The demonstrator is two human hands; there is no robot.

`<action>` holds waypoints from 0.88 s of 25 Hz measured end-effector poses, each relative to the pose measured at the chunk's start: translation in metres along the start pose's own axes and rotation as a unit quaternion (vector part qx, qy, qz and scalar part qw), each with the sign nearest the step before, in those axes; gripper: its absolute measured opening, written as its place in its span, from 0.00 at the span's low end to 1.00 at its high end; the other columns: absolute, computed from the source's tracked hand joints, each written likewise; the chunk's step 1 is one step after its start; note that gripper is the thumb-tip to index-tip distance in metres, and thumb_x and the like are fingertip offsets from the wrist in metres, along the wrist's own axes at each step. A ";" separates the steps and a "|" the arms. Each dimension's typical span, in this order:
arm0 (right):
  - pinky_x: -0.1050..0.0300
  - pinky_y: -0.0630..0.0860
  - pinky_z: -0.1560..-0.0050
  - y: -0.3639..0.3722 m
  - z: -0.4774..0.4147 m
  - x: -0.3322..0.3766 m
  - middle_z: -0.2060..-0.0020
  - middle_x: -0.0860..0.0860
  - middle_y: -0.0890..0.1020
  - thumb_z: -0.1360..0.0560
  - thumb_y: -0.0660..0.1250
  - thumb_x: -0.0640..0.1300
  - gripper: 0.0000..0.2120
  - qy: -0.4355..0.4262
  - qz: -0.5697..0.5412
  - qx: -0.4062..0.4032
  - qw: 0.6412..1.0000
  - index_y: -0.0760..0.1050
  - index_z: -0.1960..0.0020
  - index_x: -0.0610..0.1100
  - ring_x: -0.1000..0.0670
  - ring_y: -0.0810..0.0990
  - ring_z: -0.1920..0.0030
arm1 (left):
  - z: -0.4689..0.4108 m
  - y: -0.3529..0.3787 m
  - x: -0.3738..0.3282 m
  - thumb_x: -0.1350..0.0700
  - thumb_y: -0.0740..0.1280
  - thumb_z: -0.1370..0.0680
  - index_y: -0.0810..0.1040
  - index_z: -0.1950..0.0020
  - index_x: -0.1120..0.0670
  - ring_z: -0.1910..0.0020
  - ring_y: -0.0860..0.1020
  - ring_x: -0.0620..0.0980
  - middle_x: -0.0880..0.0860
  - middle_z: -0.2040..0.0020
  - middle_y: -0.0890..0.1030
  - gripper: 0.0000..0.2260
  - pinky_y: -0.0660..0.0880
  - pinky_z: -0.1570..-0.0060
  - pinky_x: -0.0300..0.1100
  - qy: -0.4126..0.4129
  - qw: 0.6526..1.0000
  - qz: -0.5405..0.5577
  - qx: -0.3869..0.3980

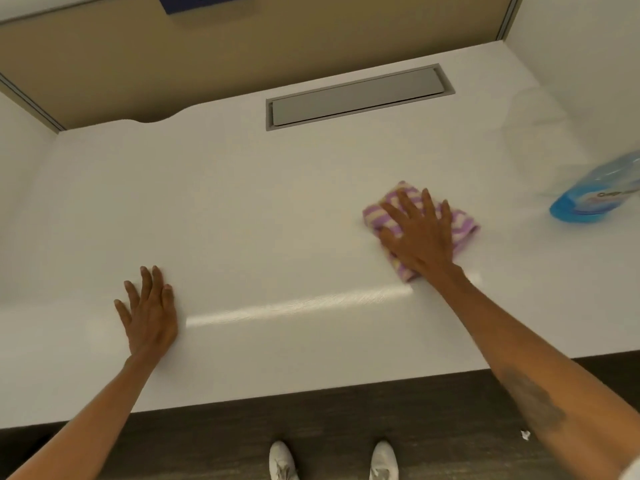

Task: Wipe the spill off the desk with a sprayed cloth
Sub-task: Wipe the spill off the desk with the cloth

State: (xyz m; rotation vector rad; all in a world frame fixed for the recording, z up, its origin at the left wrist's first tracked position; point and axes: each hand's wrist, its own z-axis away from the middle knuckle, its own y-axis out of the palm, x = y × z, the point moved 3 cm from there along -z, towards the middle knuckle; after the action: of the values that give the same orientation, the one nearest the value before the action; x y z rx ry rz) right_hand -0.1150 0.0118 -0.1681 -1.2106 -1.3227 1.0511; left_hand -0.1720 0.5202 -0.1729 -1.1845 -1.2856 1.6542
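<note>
Grey cable hatch closed, flush. Tan partition panel behind. White shoes on dark floor.

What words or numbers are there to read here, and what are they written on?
Blue sign on the tan panel at the top: white characters cut off by the frame edge, perhaps numbers, not readable.
Blue spray bottle at the desk's right: a label with dark lettering, too blurred to read.
Striped cloth under the right hand: no writing.
White desk and grey cable hatch: no writing.
</note>
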 end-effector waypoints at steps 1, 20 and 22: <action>0.31 0.53 0.27 0.005 -0.017 0.015 0.25 0.51 0.67 0.25 0.51 0.65 0.27 0.009 -0.013 -0.005 1.000 0.68 0.29 0.60 0.36 0.61 0.25 | 0.000 -0.001 0.000 0.48 0.43 0.14 0.47 0.18 0.49 0.19 0.41 0.56 0.49 0.18 0.46 0.24 0.37 0.24 0.57 -0.001 1.000 0.000 0.001; 0.32 0.47 0.26 0.003 -0.023 0.007 0.24 0.49 0.64 0.24 0.51 0.64 0.27 0.128 -0.057 -0.048 0.989 0.68 0.29 0.57 0.37 0.55 0.23 | -0.022 0.002 -0.009 0.52 0.46 0.14 0.49 0.18 0.55 0.19 0.43 0.54 0.51 0.18 0.48 0.24 0.38 0.23 0.53 0.044 0.999 0.006 -0.005; 0.30 0.47 0.26 0.009 -0.051 0.026 0.24 0.47 0.64 0.24 0.51 0.62 0.27 0.133 -0.073 -0.049 0.987 0.70 0.30 0.55 0.35 0.56 0.23 | -0.023 0.002 -0.010 0.52 0.46 0.14 0.49 0.18 0.54 0.19 0.42 0.54 0.50 0.18 0.48 0.24 0.37 0.23 0.52 0.047 0.999 0.005 -0.007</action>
State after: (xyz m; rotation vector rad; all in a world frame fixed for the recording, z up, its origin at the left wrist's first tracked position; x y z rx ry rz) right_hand -0.0633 0.0369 -0.1681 -1.2581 -1.2433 0.7020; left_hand -0.1470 0.5180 -0.1747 -1.2643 -1.2350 1.5803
